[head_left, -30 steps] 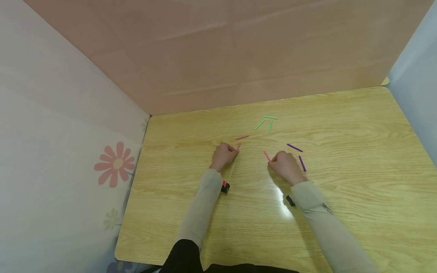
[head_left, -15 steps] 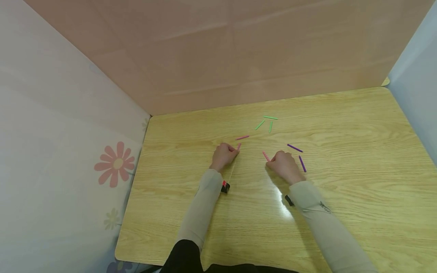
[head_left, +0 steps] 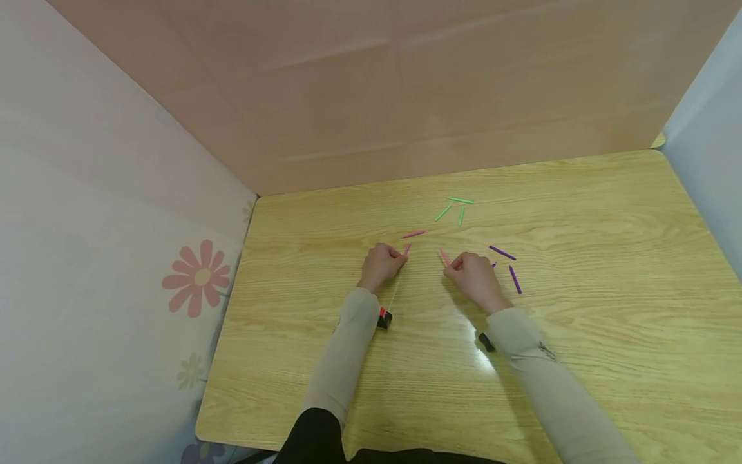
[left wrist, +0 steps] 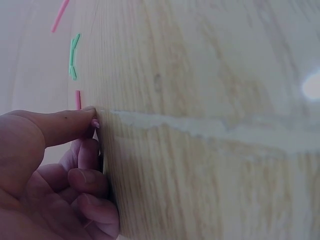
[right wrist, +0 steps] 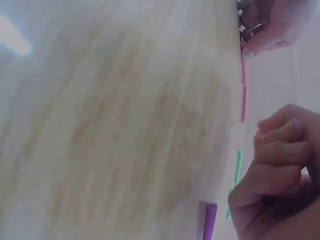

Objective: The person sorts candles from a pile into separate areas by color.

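In the head view my left hand (head_left: 382,264) rests low over the table and pinches a short pink stick (head_left: 407,249) between thumb and finger. The left wrist view shows the end of this stick (left wrist: 96,123) at the fingertips. To its right, my right hand (head_left: 472,277) grips another pink stick (head_left: 444,257), which points up and left from the fingers. In the right wrist view most of that stick is hidden by the curled fingers (right wrist: 280,150). A third pink stick (head_left: 413,234) lies on the table just beyond my left hand.
Three green sticks (head_left: 460,200) lie farther back on the wooden table (head_left: 580,225). Purple sticks (head_left: 502,252) lie right of my right hand, one mostly hidden behind it. A black and red piece (head_left: 384,318) sits at my left wrist. A brown panel (head_left: 406,96) stands along the back edge.
My right hand has moved left with its pink stick, closer to my left hand, and the tip of another purple stick now shows beside it. The left hand has stayed in place.
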A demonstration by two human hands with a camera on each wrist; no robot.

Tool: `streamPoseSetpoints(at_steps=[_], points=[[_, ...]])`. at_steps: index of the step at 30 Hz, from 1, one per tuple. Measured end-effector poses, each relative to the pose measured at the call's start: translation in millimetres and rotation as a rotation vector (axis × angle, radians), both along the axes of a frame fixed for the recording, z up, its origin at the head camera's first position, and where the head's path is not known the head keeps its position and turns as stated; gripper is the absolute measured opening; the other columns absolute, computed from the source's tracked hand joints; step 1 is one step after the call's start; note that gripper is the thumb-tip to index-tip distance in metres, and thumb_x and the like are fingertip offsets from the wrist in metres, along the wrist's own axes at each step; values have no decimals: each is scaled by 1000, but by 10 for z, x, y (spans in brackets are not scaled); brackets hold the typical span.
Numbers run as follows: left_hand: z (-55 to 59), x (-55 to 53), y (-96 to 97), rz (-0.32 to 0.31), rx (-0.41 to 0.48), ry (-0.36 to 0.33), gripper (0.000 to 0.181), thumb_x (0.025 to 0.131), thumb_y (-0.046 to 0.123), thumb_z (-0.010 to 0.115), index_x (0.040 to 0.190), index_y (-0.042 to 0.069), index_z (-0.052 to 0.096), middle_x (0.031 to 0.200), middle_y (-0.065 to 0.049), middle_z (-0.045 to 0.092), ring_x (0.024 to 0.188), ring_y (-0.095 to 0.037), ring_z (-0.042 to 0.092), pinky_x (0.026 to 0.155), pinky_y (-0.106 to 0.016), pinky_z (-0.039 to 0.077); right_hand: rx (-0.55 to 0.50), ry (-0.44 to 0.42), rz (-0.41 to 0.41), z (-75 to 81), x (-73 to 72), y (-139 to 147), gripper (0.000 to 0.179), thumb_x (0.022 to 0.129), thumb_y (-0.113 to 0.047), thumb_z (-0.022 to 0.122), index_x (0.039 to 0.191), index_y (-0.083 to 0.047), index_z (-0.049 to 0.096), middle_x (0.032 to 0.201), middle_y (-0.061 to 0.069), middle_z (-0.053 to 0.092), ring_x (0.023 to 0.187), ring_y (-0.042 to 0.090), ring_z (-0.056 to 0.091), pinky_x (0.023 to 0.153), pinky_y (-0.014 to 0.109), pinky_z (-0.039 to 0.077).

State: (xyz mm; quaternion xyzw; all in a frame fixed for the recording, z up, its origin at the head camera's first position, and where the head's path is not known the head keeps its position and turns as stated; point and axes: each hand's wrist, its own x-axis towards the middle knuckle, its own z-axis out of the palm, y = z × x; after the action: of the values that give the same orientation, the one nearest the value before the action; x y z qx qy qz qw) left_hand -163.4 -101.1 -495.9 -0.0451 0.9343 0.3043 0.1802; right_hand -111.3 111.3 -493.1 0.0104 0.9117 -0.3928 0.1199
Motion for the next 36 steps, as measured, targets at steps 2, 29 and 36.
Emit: streamPoseSetpoints(at_steps=[2,29,36], points=[[2,0,1,-1,1,-1,27,91,35,66,95,10,76,93,-4,74,70,-14,58,60,-26,43,-14,14,-3,3,-7,-25,27,87,-21,55,94,2,66,90,18,70,74,25,62,65,33,49],[8,-5,10,2,-8,-2,25,90,35,66,92,12,75,93,-2,74,75,-14,62,64,-27,48,-19,51,6,-159,-255,-293,27,93,-20,49,99,2,65,93,18,69,75,26,63,68,38,51],[-13,-29,1,2,-2,-8,26,91,37,65,93,13,75,94,-2,73,76,-14,62,67,-28,48,34,14,-6,-120,-291,-311,26,92,-21,51,98,0,66,91,17,69,71,24,60,60,34,48]])
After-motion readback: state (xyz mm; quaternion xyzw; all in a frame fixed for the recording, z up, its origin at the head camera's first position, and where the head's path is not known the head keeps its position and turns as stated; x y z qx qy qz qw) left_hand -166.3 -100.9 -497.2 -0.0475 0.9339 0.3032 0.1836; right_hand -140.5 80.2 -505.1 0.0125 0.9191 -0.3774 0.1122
